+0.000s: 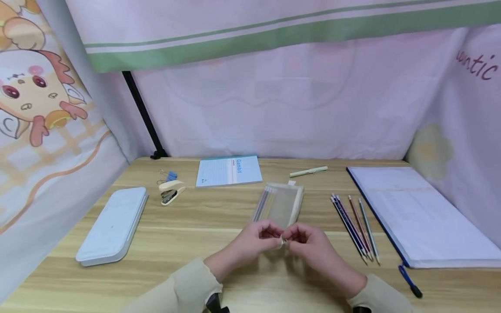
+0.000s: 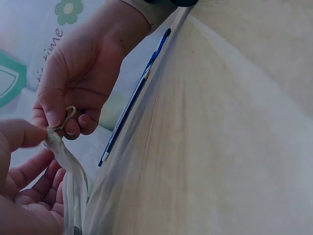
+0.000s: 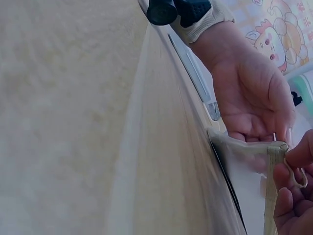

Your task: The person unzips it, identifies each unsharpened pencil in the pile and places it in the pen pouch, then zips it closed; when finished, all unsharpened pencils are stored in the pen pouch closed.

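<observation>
Both hands meet at the near end of a translucent zip pouch (image 1: 282, 203) with a pale zipped edge. My left hand (image 1: 254, 239) pinches the pouch's corner at the end of the zip, between thumb and finger. My right hand (image 1: 315, 248) pinches at the same corner, where a small cream cord loop (image 2: 71, 113) sticks out by its fingers; the loop (image 3: 299, 178) also shows in the right wrist view. Thin lengthwise coloured lines run along the pouch's left side; whether they are pencils inside, I cannot tell. The fingers partly hide the zip's end.
Several pencils (image 1: 354, 228) lie right of the pouch, beside a blue-edged folder (image 1: 422, 217). Behind stand a pale pen (image 1: 308, 171) and a light-blue notebook (image 1: 228, 171). A white case (image 1: 113, 226), a stapler (image 1: 170, 191) and blue binder clips (image 1: 171, 176) lie left.
</observation>
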`<move>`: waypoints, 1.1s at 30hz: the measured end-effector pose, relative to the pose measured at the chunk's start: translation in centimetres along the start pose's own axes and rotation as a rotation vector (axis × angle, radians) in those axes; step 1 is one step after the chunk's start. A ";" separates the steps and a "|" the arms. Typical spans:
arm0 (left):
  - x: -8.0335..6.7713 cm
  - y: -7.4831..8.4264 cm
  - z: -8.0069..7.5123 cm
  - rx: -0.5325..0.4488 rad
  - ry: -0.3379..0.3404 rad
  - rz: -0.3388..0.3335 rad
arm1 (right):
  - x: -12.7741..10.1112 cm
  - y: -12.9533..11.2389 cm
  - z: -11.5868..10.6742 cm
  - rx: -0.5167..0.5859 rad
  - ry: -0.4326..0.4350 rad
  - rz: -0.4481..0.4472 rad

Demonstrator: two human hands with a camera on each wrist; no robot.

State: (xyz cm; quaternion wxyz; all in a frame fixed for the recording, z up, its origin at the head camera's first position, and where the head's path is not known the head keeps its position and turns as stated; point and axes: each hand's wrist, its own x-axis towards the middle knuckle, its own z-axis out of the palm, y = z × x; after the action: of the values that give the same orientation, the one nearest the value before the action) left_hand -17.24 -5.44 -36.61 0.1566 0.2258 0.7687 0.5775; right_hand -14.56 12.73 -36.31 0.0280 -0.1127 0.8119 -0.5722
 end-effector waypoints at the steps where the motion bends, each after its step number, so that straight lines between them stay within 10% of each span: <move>1: 0.0 -0.1 0.0 -0.016 -0.005 -0.008 | 0.1 0.0 0.0 0.001 0.001 0.000; 22: -0.3 -1.1 0.9 -0.126 0.128 -0.018 | 1.9 0.5 -1.4 -0.021 -0.016 0.201; 33: -1.0 -0.5 -1.0 0.019 0.189 -0.046 | 3.0 2.4 -4.3 0.003 0.008 0.219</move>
State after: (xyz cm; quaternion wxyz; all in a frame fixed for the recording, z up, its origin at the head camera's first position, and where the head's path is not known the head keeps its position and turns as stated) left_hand -16.98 -6.91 -36.83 0.0946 0.1541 0.7905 0.5852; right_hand -18.62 16.77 -36.80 0.0872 -0.0210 0.8185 -0.5675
